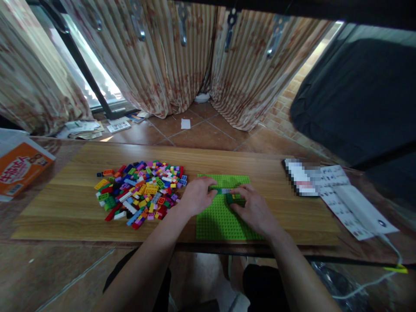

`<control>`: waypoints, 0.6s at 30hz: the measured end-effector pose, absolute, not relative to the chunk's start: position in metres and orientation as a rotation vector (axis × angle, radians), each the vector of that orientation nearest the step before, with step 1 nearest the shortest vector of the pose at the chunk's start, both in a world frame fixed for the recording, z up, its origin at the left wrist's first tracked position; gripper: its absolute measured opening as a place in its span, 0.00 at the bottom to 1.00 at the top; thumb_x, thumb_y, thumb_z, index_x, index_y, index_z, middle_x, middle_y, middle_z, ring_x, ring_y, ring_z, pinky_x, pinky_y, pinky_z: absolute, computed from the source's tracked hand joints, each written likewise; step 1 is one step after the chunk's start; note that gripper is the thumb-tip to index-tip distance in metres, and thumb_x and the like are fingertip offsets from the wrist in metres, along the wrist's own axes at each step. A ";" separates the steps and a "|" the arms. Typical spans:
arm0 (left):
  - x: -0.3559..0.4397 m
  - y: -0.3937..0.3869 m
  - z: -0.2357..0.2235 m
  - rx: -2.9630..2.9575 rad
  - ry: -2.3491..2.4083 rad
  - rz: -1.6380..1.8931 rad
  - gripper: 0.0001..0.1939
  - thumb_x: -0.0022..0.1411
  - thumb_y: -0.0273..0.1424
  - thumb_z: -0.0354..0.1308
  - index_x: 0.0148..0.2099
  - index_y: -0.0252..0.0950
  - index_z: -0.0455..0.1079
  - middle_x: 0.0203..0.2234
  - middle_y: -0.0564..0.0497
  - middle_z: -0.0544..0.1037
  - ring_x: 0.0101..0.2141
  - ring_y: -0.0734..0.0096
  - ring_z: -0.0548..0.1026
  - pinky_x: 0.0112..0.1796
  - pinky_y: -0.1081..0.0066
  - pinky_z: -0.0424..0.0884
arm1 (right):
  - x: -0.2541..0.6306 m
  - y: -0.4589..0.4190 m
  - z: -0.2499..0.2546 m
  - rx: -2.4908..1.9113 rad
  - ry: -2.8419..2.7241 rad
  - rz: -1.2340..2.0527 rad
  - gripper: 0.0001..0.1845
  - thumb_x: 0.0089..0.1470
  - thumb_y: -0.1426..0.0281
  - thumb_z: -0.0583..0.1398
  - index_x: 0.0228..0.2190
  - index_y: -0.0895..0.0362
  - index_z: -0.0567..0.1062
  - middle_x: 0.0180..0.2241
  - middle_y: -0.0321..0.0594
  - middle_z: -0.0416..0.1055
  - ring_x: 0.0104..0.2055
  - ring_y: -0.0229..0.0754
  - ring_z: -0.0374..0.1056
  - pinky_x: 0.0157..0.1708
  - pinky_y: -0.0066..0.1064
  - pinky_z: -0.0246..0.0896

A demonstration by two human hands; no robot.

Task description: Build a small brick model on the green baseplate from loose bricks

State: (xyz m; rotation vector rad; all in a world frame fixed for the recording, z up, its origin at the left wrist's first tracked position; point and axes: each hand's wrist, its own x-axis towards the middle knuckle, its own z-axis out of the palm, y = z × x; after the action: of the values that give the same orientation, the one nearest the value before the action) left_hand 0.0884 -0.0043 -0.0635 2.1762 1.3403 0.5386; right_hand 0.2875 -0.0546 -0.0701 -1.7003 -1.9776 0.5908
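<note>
Two bare hands were busy over a flat, light green plastic plate with bumps (211, 223), which lay on a shiny brown wooden board (308, 221). Only a short line of dark green and pale grey bricks (225, 190) was on it, up in the top half — so it looked like just a little was done. Lots of bricks were not used yet: they sat in a big, messy pile of plastic bricks in many colours (143, 190), loose on the wood.

The right hand (255, 210) had its thumb and finger close together, pinching a small dark green plastic brick (229, 198) just under the line. The left hand (196, 195) was at the line's left end with a narrow gap between finger and thumb — I could not tell if it held anything.

An orange and white box (21, 171) was past the pile, but its inside did not show. A see-through plastic bag (338, 277) lay low on the right, and what was in it was hard to see.
</note>
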 end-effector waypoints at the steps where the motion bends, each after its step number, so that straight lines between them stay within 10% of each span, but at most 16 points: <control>1: 0.090 -0.005 -0.064 2.197 1.337 0.547 0.13 0.59 0.28 0.58 0.46 0.35 0.74 0.41 0.46 0.80 0.43 0.61 0.76 0.47 0.63 0.70 | 0.288 -0.054 -0.070 -1.692 -1.974 0.595 0.16 0.47 0.74 0.63 0.41 0.54 0.77 0.42 0.42 0.69 0.42 0.44 0.67 0.46 0.38 0.63; 18: 0.115 -0.010 -0.076 2.303 1.378 0.619 0.11 0.60 0.33 0.60 0.45 0.36 0.74 0.42 0.47 0.78 0.46 0.60 0.73 0.51 0.61 0.67 | 0.299 -0.049 -0.072 -1.847 -1.738 0.527 0.09 0.51 0.70 0.59 0.34 0.57 0.78 0.35 0.42 0.77 0.34 0.41 0.70 0.36 0.33 0.62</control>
State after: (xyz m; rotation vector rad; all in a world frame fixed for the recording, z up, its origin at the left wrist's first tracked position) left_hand 0.1148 -0.0099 -0.0755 2.3030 1.3781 0.6191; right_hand 0.2988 -0.0492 -0.0722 -1.8465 -1.7383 0.5265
